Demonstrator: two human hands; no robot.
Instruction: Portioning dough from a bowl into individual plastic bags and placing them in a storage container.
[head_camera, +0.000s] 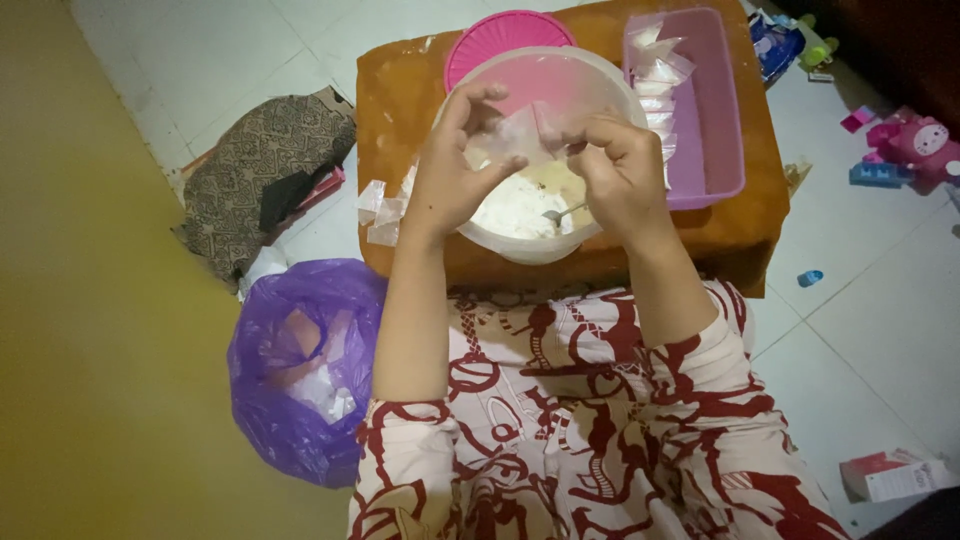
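My left hand (455, 160) and my right hand (620, 165) both pinch a small clear plastic bag (520, 135), held between them above a large white tub (535, 245). The tub holds a white and pale yellow paste, and a metal spoon (560, 213) rests in it just under my right hand. A pink round lid (505, 35) lies behind the tub. All stand on a low brown table (400, 90).
A purple tray (715, 110) with several filled small bags sits at the table's right. Loose empty bags (378, 210) lie at its left edge. A purple plastic bag (300, 360) and patterned cloth (265, 170) are on the floor left; toys (915, 145) lie right.
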